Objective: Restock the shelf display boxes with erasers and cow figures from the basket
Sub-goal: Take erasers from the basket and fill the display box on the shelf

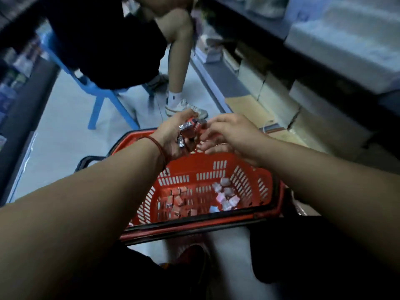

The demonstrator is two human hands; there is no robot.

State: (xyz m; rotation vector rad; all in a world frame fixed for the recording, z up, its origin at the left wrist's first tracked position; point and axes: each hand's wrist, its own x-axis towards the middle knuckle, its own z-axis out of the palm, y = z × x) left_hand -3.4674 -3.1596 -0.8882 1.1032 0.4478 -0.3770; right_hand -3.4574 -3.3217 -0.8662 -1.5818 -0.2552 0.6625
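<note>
Both forearms fill the near foreground, reaching forward over the red basket [216,169].

Left hand [173,137]: cupped, palm turned inward, holding a small pile of wrapped erasers [189,129], red and silver. Pieces sit stacked against fingers and thumb rather than enclosed. A red string circles the wrist just behind it.

Right hand [229,135]: just right of the left, fingers loosely spread and curled, tips touching or nearly touching the pile. Cannot tell whether it grips a piece; motion blur hides the fingertips.

Below both hands, on the basket floor: loose reddish packets [177,200] under the left hand, pale pink and white pieces [225,194] under the right. Too blurred to say which are cow figures.

Far right of the right hand: shelf with pale boxes [279,98], well apart.

Risk, judged:
- Pile is loose and overfull; picking one piece may dislodge others.
- Both hands sit over the basket's far rim, so a dropped piece could fall to the floor.
- Another person's foot [186,108] stands just beyond the left hand; strays could roll underfoot.
</note>
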